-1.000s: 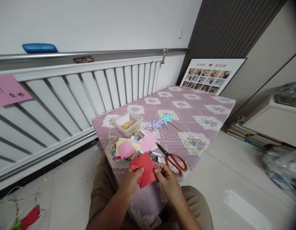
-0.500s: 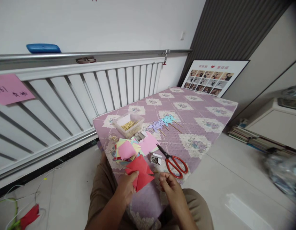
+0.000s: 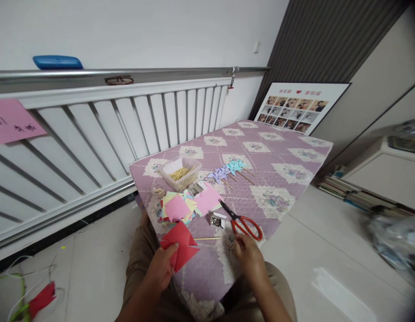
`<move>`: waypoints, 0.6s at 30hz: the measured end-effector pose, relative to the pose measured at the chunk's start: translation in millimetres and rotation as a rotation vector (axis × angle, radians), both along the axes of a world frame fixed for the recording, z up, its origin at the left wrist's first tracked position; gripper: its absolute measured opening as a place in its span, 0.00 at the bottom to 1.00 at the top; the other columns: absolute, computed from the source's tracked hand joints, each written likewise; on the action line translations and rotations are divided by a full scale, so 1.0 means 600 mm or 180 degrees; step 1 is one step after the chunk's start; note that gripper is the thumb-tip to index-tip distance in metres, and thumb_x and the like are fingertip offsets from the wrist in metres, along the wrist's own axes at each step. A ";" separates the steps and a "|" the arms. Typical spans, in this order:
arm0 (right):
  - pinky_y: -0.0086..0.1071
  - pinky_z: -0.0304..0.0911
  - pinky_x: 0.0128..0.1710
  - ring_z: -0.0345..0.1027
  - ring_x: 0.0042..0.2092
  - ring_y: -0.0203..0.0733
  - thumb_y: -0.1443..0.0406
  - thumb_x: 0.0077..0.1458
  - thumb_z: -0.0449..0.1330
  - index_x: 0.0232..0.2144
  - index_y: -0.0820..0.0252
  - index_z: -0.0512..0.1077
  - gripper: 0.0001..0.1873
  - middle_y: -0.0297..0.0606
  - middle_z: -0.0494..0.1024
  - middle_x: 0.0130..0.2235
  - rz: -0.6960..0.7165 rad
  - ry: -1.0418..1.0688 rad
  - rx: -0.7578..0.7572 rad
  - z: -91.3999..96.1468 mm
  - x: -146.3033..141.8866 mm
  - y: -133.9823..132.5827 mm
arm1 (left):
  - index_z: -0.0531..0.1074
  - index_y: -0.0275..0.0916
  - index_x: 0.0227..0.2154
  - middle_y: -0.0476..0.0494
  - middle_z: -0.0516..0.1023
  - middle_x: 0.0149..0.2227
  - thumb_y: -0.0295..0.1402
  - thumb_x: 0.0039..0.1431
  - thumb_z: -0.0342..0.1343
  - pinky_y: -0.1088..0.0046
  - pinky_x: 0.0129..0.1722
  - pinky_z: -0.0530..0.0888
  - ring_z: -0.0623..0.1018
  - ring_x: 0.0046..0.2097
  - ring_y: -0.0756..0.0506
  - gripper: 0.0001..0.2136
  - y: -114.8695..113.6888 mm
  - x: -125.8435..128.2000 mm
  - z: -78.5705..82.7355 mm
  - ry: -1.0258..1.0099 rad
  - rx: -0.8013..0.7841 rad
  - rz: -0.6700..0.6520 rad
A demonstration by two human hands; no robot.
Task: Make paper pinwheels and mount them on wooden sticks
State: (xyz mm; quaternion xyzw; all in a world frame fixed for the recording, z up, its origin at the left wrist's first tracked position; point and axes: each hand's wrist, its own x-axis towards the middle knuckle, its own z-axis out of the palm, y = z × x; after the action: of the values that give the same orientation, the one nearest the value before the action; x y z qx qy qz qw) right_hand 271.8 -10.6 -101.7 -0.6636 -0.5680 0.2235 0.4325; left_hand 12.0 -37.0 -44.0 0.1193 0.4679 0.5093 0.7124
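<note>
The left hand (image 3: 162,268) gripped the folded red paper (image 3: 179,246), now moved left; the right hand (image 3: 249,258), fingers curled, had released it and pinched a thin stick (image 3: 207,238).

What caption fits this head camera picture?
Left hand holds a red paper; right hand rests near the scissors.
</note>
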 end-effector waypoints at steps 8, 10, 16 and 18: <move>0.49 0.56 0.53 0.66 0.49 0.57 0.62 0.49 0.54 0.37 0.64 0.77 0.18 0.54 0.77 0.45 0.0203 -0.0864 0.0128 -0.019 0.060 0.080 | 0.73 0.37 0.30 0.43 0.81 0.30 0.32 0.45 0.63 0.65 0.41 0.74 0.80 0.33 0.43 0.09 0.004 0.006 0.029 -0.0269 0.0239 -0.0001; 0.48 0.57 0.52 0.67 0.48 0.57 0.62 0.48 0.53 0.35 0.63 0.78 0.17 0.53 0.78 0.43 0.0237 -0.0953 0.0101 -0.025 0.065 0.086 | 0.73 0.37 0.31 0.44 0.81 0.31 0.32 0.45 0.63 0.65 0.40 0.74 0.80 0.32 0.43 0.10 0.005 0.008 0.031 -0.0324 0.0225 0.0066; 0.48 0.61 0.47 0.70 0.41 0.57 0.59 0.42 0.56 0.29 0.59 0.79 0.15 0.49 0.79 0.34 0.0147 -0.0904 -0.0027 -0.023 0.078 0.084 | 0.72 0.39 0.29 0.45 0.80 0.31 0.32 0.44 0.64 0.66 0.39 0.75 0.79 0.32 0.45 0.08 0.012 0.011 0.039 -0.0394 0.0162 0.0318; 0.47 0.62 0.44 0.71 0.39 0.58 0.58 0.40 0.58 0.25 0.58 0.77 0.13 0.48 0.79 0.32 0.0001 -0.0785 -0.0090 -0.015 0.080 0.072 | 0.71 0.38 0.28 0.45 0.80 0.30 0.31 0.44 0.64 0.67 0.39 0.75 0.79 0.32 0.45 0.09 0.015 0.011 0.042 -0.0416 0.0120 0.0379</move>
State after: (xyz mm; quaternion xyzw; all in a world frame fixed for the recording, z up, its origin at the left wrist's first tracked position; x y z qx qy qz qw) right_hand 320.0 32.6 -110.9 -0.6920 -0.6137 0.1482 0.3500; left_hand 18.6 -28.0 -19.1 0.0712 0.4171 0.5662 0.7074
